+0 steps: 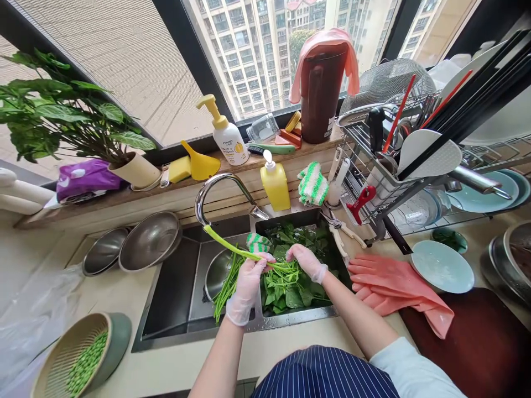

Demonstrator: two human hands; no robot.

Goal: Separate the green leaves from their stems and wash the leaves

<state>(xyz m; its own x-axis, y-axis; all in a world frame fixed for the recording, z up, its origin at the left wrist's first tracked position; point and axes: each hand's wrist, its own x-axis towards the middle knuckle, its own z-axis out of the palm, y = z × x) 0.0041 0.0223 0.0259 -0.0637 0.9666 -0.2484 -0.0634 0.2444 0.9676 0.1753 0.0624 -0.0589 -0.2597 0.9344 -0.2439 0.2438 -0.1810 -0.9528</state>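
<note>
My left hand (249,282), in a thin clear glove, is closed round a long green stalk (226,246) that points up and left toward the tap. My right hand (307,261), gloved too, pinches the leafy end of the same greens over the sink's right basin (290,318). A heap of leafy greens (290,287) fills that basin. Several trimmed stems (226,287) hang down over the divider below my left hand, beside a steel bowl (215,273) in the left basin.
A curved tap (219,185) arches over the sink. Two steel bowls (133,249) sit left of it. A colander of cut green pieces (83,359) stands at front left. Pink rubber gloves (394,287), a pale plate (442,265) and a dish rack (415,166) are right.
</note>
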